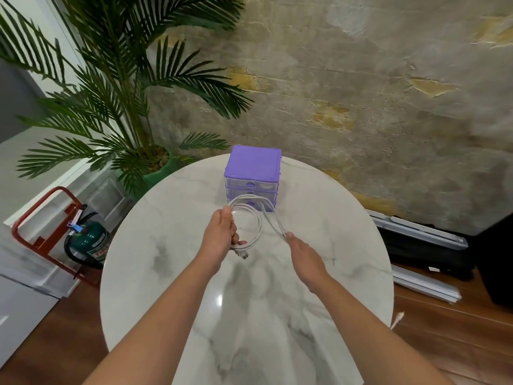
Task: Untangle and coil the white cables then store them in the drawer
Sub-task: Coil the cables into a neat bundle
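Note:
A white cable (258,218) hangs in loops above the round marble table (166,245). My left hand (220,232) grips the coiled loops, and a plug end dangles below it. To the right, my right hand (301,252) pinches a doubled strand of the same cable at its fingertips. Behind the cable stands a small purple drawer unit (252,173) with clear drawers, all of them closed. A second white cable end (397,319) hangs off the table's right edge.
A potted palm (125,107) stands at the back left. A green fire extinguisher (88,240) in a red stand sits on the floor to the left. Black cases and metal rails (427,245) lie on the floor at the right. A rough wall rises behind the table.

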The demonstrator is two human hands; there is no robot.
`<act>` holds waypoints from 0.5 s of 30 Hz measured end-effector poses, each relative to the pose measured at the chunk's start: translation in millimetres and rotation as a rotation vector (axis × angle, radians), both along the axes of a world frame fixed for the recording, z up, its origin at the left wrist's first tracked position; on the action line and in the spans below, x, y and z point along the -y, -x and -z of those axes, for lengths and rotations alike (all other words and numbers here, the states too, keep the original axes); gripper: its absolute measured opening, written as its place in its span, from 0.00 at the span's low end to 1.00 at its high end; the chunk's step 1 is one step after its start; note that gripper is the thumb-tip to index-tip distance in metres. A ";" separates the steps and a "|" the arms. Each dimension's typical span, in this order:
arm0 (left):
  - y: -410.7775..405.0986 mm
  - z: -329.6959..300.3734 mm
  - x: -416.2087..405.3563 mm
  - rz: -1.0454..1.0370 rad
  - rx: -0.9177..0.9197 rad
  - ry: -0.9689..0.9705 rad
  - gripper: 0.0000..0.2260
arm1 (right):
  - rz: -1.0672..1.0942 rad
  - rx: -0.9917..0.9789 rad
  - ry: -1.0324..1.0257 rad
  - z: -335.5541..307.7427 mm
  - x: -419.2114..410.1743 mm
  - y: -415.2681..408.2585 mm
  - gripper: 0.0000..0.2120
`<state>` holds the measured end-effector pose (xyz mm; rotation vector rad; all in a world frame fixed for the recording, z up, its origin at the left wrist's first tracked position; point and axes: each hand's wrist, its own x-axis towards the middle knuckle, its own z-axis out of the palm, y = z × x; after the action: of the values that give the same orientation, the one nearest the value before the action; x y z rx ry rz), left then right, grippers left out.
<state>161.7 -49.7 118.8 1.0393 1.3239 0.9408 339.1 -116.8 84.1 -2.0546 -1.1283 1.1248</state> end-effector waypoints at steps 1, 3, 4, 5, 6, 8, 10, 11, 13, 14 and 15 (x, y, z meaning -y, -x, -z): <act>-2.3 -0.7 1.8 0.011 -0.007 -0.011 0.14 | 0.020 -0.079 0.031 -6.7 -2.5 4.1 0.31; -6.5 -1.9 5.3 0.030 -0.047 -0.044 0.14 | -0.016 -0.140 0.064 -19.4 -7.6 12.2 0.39; -8.3 -2.1 7.0 0.041 -0.071 -0.064 0.14 | -0.072 -0.136 0.045 -23.6 -10.4 16.2 0.39; -10.4 -1.5 8.2 0.055 -0.096 -0.082 0.14 | -0.136 -0.123 0.015 -26.8 -13.0 20.0 0.36; -11.8 -1.3 9.1 0.070 -0.125 -0.097 0.14 | -0.190 -0.105 -0.008 -29.3 -15.0 23.7 0.30; -13.7 -1.6 9.0 0.092 -0.187 -0.118 0.15 | -0.250 -0.076 -0.026 -30.1 -18.6 28.6 0.18; -13.1 -2.3 6.5 0.102 -0.226 -0.126 0.15 | -0.261 -0.103 -0.039 -30.8 -20.5 29.9 0.09; -12.5 -3.2 5.6 0.111 -0.243 -0.124 0.14 | -0.260 -0.154 -0.044 -32.6 -20.5 30.0 0.06; -11.6 -5.2 5.4 0.138 -0.295 -0.108 0.14 | -0.269 -0.285 -0.040 -37.0 -20.0 30.5 0.10; -11.8 -6.3 6.0 0.145 -0.316 -0.097 0.14 | -0.274 -0.333 -0.033 -38.4 -20.0 30.6 0.12; -12.4 -6.4 6.2 0.149 -0.330 -0.083 0.14 | -0.278 -0.363 -0.028 -40.0 -19.7 30.8 0.13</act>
<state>174.1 -55.9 125.2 1.3813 1.4608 0.7381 308.3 -97.1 124.1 -1.6158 -1.2542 1.5321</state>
